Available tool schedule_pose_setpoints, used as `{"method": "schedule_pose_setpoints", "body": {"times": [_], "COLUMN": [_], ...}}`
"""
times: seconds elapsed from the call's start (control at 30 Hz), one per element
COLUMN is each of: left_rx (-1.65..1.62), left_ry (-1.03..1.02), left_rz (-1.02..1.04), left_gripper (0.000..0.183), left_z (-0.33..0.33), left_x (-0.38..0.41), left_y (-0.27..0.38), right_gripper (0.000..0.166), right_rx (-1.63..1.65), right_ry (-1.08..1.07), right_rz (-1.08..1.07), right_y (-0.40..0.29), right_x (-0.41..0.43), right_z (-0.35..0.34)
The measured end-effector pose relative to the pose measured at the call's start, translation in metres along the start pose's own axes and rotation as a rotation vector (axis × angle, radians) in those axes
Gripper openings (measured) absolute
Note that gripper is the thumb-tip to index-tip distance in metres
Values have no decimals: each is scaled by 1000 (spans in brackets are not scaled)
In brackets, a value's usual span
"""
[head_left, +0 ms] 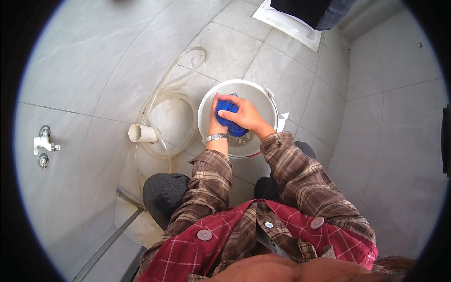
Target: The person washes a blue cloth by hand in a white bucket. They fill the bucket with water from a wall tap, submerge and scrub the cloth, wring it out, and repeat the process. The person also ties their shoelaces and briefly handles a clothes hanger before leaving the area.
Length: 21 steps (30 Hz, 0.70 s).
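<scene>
A wet-looking blue cloth (227,114) is bunched between my two hands, over a white plastic bucket (203,105). My left hand (213,120), with a metal watch (216,137) at the wrist, supports it from the left side and is partly hidden behind it. From the right, my right hand (248,114) grips the top of the bundle with thumb and fingers curled around it. The cloth's lower end hangs inside the bucket's rim. Cloudy water (241,142) shows at the bottom of the bucket.
Left of the bucket, a coiled clear hose (192,105) lies on the tiled floor beside a white pipe stub (141,133). A tap (44,142) juts from the left wall. A metal pipe (109,243) runs at lower left. A white squat toilet (289,26) is set in the floor ahead.
</scene>
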<state>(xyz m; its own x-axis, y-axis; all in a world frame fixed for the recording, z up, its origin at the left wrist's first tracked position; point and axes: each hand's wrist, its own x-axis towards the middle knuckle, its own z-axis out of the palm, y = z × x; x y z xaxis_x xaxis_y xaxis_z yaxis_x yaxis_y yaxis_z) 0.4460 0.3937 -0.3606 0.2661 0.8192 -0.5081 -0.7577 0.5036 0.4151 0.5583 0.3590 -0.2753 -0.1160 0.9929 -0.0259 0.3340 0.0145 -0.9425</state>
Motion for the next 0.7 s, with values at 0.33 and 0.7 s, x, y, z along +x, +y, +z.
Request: {"method": "schedule_pose_setpoints", "body": {"times": [0.33,0.7], "left_rx": [372,976], "left_ry": [345,86], "left_rz": [151,-16], "left_gripper": [55,27], "left_z": [-4,-15], "left_x": [12,7], "left_y": [-28,17], "right_gripper": [53,48], "right_rx": [-300,-612], "right_ry": [224,249], "right_rz": [330,464], "right_y": [46,94], "right_x": [14,24], "right_z": [13,-55]}}
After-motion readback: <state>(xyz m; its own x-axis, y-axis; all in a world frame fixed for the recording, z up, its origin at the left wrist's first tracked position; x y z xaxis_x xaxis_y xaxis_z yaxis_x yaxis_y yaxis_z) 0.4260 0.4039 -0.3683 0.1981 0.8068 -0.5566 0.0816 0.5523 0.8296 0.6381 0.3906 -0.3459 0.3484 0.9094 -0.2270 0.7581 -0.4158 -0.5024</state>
